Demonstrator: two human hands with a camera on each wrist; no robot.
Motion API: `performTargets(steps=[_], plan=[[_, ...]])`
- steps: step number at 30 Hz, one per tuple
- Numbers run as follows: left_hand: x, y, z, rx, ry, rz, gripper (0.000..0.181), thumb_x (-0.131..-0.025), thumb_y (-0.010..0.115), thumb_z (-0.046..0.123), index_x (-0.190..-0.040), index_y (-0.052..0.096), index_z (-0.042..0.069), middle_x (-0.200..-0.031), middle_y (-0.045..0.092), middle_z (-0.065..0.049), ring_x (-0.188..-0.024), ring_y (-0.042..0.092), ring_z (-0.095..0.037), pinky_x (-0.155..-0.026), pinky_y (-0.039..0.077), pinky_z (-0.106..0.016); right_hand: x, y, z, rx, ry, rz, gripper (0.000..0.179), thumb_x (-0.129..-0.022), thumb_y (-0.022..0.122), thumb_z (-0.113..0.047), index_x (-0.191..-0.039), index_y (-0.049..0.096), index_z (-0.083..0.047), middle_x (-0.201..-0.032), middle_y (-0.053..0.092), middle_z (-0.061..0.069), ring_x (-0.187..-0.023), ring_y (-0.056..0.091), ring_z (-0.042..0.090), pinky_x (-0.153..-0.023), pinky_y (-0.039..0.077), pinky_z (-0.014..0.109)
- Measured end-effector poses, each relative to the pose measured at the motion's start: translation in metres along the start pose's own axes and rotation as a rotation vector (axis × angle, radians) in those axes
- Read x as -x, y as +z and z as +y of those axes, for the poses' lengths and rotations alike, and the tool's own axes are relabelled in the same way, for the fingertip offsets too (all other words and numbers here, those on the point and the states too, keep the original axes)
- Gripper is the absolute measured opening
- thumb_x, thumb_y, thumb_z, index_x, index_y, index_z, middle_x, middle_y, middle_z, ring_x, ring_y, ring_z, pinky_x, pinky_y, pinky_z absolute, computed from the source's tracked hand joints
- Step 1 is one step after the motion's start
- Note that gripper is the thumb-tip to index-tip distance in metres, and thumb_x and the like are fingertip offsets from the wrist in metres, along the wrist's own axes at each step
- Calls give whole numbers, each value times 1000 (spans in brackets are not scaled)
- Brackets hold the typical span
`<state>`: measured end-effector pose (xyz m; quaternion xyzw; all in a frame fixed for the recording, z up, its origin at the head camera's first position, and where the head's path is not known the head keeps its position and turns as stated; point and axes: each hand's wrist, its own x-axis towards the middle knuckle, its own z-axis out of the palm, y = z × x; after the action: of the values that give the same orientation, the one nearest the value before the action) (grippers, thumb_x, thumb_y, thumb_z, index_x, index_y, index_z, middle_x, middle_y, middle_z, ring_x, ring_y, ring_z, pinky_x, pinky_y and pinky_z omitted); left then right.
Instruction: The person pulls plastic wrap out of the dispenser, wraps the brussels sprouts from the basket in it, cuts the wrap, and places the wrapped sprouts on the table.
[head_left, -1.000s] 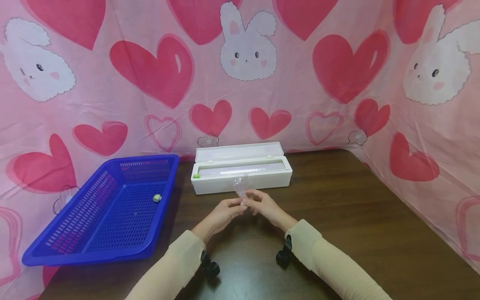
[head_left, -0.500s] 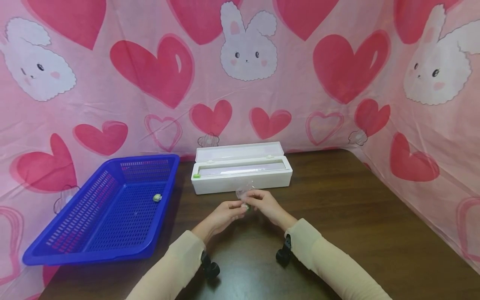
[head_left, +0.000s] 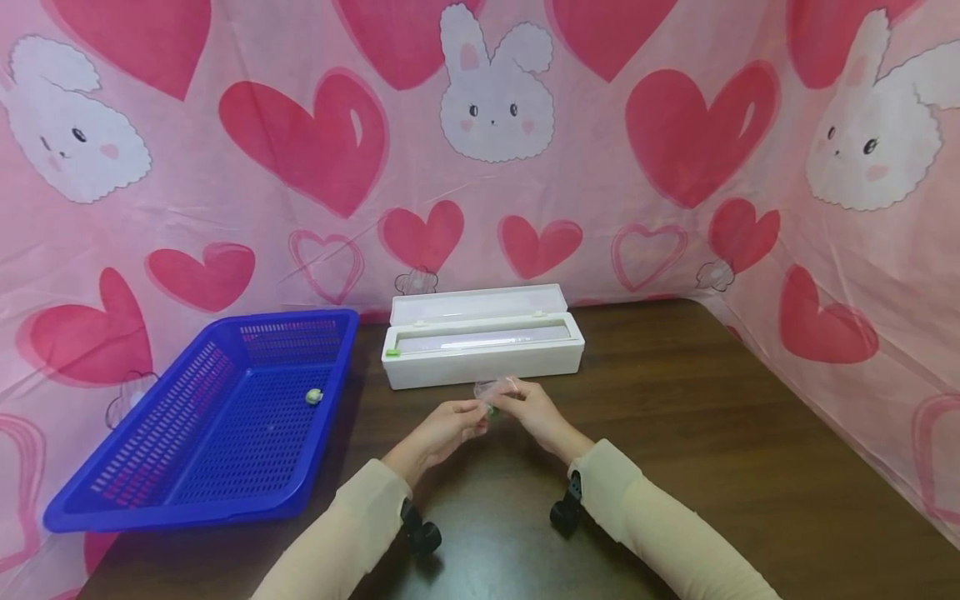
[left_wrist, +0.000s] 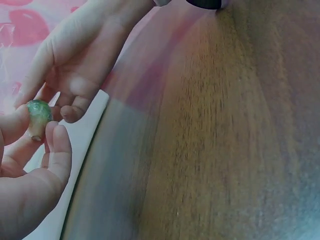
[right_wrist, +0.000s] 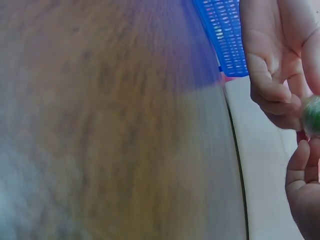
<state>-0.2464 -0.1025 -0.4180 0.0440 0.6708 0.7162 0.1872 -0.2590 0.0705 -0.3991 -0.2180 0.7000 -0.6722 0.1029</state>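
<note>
Hands [head_left: 442, 428] close together above table [head_left: 720, 417]

Tabletop [head_left: 675, 417]: brown wood look, visible grain, soft sheen. Basket [head_left: 180, 515]: blue plastic, perforated, slightly glossy. Long box [head_left: 487, 367] looked like smooth white plastic. Film [head_left: 489, 388] was clear, thin, shiny, crinkled plastic. Small green item [left_wrist: 39, 119] had a glossy top. Backdrop [head_left: 585, 150] looked like thin, creased fabric; sleeves [head_left: 663, 508] were matt, soft cloth.
</note>
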Motion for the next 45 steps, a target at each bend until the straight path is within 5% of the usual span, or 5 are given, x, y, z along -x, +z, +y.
performTargets(steps=[6, 15, 20, 27, 45], plan=[[1, 3, -1, 19, 11, -19, 35, -96, 48, 14, -116, 52, -15, -91, 56, -7, -81, 55, -13, -85, 45, -32, 1, -2, 2, 14, -51, -10, 19, -90, 58, -6, -102, 64, 7, -107, 64, 11, -105, 55, 21, -100, 29, 41], [2, 7, -1, 40, -5, -9, 34, -97, 45, 14, -115, 52, -14, -91, 57, -10, -79, 55, -12, -80, 47, -28, 5, -9, 2, 33, -44, -91, 29, -92, 54, -8, -114, 55, 12, -100, 59, 8, -93, 52, 20, -87, 40, 51], [2, 8, 0, 61, -23, 6, 32, -98, 43, 12, -114, 52, -14, -88, 56, -8, -77, 54, -12, -79, 47, -29, -2, -15, 20, 31, -52, -115, 27, -93, 52, -5, -116, 57, 9, -99, 57, 5, -83, 48, 20, -71, 42, 37], [1, 6, 0, 111, -16, 45, 33, -98, 45, 13, -116, 49, -13, -86, 55, -7, -78, 55, -14, -76, 48, -27, -9, -15, 33, -25, -124, -114, 26, -93, 55, -12, -112, 62, 3, -113, 59, 9, -107, 51, 23, -87, 42, 37], [0, 8, -3, 184, -58, 230, 42, -91, 59, 29, -106, 56, -11, -72, 60, -4, -62, 59, -8, -63, 51, -21, -7, -8, 29, -145, 21, -100, 33, -92, 56, -11, -119, 55, 8, -110, 62, 8, -92, 57, 19, -85, 43, 45]])
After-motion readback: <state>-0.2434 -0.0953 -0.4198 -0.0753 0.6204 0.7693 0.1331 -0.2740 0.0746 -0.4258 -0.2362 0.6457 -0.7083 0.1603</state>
